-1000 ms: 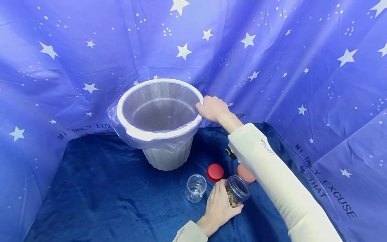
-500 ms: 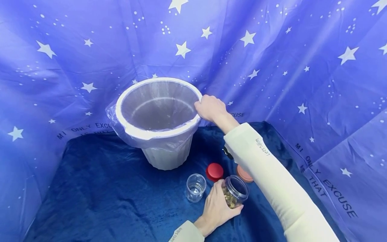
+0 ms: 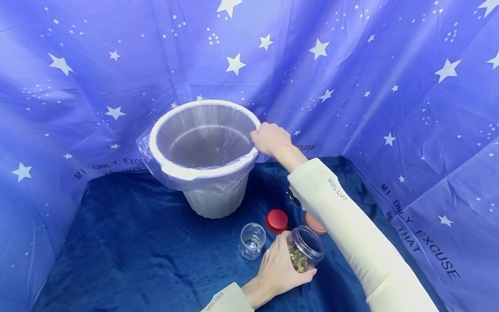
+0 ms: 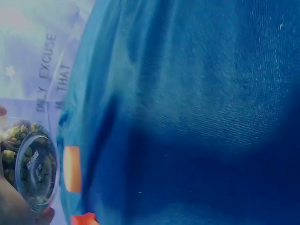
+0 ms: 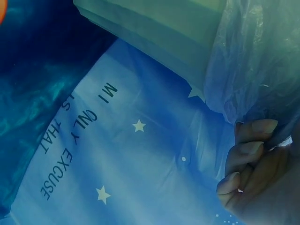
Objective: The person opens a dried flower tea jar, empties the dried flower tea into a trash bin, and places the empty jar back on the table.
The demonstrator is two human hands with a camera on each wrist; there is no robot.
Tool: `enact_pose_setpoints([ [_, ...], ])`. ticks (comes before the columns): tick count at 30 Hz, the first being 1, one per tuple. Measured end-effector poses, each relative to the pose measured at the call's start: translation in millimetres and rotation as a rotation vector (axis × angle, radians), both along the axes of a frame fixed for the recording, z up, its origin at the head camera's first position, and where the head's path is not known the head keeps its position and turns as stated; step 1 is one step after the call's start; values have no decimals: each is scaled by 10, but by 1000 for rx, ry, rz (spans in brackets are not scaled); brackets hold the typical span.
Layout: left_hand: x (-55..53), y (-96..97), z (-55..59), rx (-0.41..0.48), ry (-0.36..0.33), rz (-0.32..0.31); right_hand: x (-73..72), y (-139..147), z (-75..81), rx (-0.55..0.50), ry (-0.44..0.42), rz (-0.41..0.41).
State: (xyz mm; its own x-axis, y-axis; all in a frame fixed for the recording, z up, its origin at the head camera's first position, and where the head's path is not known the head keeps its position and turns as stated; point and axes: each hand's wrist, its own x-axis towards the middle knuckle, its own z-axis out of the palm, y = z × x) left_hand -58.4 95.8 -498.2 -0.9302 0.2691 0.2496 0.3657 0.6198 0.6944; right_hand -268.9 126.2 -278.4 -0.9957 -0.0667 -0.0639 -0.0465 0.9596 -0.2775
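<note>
My left hand (image 3: 278, 264) grips a clear jar (image 3: 308, 249), fingers on its far side and thumb round the near side. Its mouth is uncovered and leans away to the right. Dried yellow-green flower buds (image 3: 299, 261) lie inside. In the left wrist view the round base of the jar (image 4: 38, 171) faces the camera. My right hand (image 3: 272, 139) grips the right rim of a white bin (image 3: 214, 203), lined with a clear plastic bag (image 3: 230, 184). From the right wrist, the curled fingers (image 5: 248, 150) show against the bag's edge.
A clear cup (image 3: 252, 245) stands left of the jar. Behind the jar are a red lid (image 3: 277, 220) and a salmon-coloured lid (image 3: 315, 224), the latter partly behind the right sleeve. Dark blue cloth (image 3: 128, 251) covers the table, with starry curtains (image 3: 156, 56) around it.
The jar tips slightly further to the right in my left hand, and the left sleeve shifts left. My right hand keeps its grip on the bin rim.
</note>
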Motion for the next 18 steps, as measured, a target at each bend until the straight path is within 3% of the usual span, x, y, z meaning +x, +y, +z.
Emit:
enact_pose_setpoints([
  [6,61,-113,208,30,-34,-31,9,-11,13,-7,-18,-6],
  [18,64,-409,637,106,-37,-107,24,-6,17,-9,-23,-8],
])
